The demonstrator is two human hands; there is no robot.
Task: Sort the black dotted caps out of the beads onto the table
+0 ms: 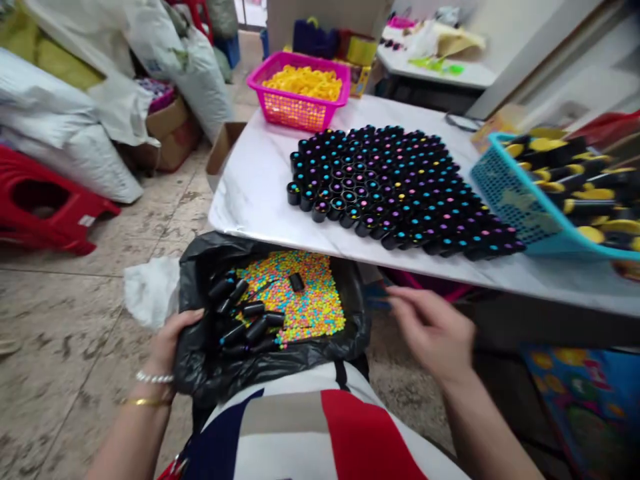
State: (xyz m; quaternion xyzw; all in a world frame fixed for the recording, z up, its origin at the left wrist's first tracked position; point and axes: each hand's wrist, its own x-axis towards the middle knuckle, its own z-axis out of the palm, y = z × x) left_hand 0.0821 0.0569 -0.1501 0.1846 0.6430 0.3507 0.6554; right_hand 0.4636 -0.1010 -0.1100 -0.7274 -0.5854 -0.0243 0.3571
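Observation:
My left hand (173, 337) is closed on the left rim of a bin lined with a black plastic bag (357, 313), which rests at my lap. Small multicoloured beads (315, 310) fill its right part, and several black cylindrical caps (256, 329) lie in a heap on its left. One more black cap (297, 282) lies on the beads. To the right of the bin, below the table edge, my right hand (435, 330) has its fingers pinched together; what they hold, if anything, is too blurred to make out.
On the white table (250, 193) many upright black caps (380, 180) with coloured beads stand packed together. A pink basket of yellow pieces (300, 117) is behind them, a blue basket of black-and-yellow pieces (530, 220) at right. A red stool (45, 193) and white sacks (95, 153) are left.

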